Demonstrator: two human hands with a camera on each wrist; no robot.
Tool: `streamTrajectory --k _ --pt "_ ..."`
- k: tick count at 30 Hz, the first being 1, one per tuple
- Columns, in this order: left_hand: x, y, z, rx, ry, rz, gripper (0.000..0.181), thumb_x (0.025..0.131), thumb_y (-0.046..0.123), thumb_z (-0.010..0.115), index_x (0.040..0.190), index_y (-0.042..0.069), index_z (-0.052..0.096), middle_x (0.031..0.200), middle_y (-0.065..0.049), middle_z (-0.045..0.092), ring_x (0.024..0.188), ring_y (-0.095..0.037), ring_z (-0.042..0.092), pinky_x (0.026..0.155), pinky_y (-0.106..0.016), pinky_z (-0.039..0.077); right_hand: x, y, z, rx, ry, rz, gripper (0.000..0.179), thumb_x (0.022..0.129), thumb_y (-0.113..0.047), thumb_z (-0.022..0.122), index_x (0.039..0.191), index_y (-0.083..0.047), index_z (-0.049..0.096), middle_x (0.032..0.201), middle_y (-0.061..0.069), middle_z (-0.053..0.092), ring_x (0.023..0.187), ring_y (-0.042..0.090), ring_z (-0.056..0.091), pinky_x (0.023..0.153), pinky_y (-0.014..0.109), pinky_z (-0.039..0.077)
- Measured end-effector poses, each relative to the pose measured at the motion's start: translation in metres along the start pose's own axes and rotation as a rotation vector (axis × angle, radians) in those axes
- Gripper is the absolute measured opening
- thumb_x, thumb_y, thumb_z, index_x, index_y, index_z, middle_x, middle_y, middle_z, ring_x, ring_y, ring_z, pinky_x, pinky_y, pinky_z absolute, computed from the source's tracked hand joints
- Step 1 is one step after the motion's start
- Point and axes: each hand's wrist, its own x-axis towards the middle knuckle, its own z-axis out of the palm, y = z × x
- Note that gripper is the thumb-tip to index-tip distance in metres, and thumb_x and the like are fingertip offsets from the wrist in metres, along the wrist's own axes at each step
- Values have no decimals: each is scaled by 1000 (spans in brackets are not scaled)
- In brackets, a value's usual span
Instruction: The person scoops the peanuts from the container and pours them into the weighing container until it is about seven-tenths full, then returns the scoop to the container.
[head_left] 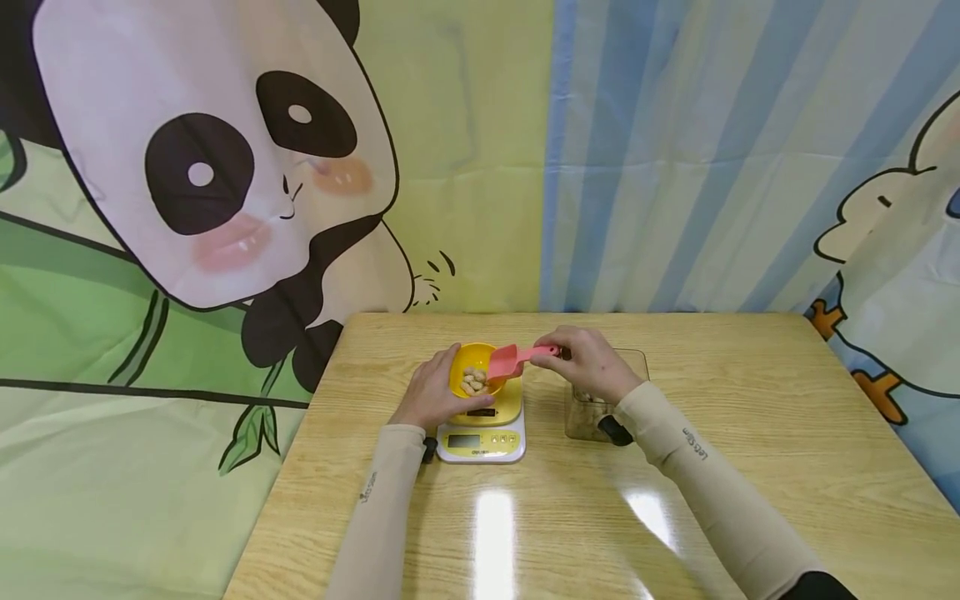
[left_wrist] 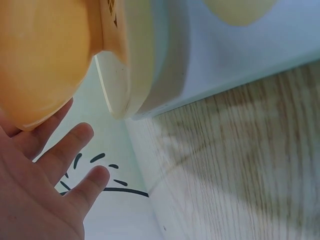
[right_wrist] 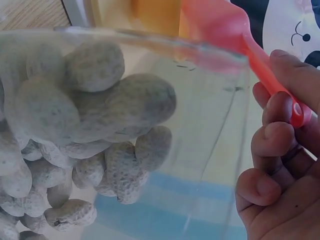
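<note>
A yellow bowl [head_left: 457, 385] with several unshelled peanuts [head_left: 474, 381] in it is at the platform of a kitchen scale [head_left: 480, 446]. My left hand [head_left: 433, 390] holds the bowl from its left side, thumb along the near side and index finger by the far rim. In the left wrist view, the other fingers [left_wrist: 75, 145] spread loosely beside the bowl's outer wall. My right hand [head_left: 592, 362] pinches the handle of a pink scoop [head_left: 506, 362], whose blade is over the bowl's right rim. The inside of the blade is partly hidden.
Right of the scale stands a clear container [head_left: 581, 421] holding many peanuts [right_wrist: 75, 165], partly under my right forearm. The wooden table [head_left: 570, 517] meets a printed curtain [head_left: 480, 208] at its back edge.
</note>
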Motion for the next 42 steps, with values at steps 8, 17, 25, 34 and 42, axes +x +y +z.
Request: streamTrajectory --k 8,17,25,34,42 --pt "-1 -1 3 -31 14 7 119 69 73 80 161 17 28 154 -6 44 134 -33 45 114 -56 33 -10 3 -5 4 35 -14 21 96 -35 71 110 -20 77 86 -10 66 68 13 54 58 29 45" --pt "0 -2 2 -30 30 10 119 68 71 81 160 16 29 151 -7 47 131 -33 47 113 -56 34 -31 12 -24 50 110 9 24 95 -39 71 113 -24 76 89 -10 66 67 14 53 56 28 44" --pt "0 -5 5 -13 19 1 122 67 79 76 161 19 27 154 -5 44 136 -33 45 115 -55 32 -55 26 -49 53 178 49 24 95 -32 73 117 -22 76 87 -6 66 64 16 51 55 28 43" --pt "2 -3 3 -2 25 15 125 65 86 71 161 19 27 155 -7 43 137 -35 44 115 -56 33 -89 38 -82 51 251 172 21 96 -31 73 117 -27 75 78 -3 64 58 19 47 50 29 40" --pt "2 -4 6 -21 38 27 123 66 81 74 160 16 29 153 -7 45 134 -34 46 114 -55 34 -113 49 -95 0 270 200 22 97 -22 72 119 -21 75 83 -1 63 59 18 48 50 29 40"
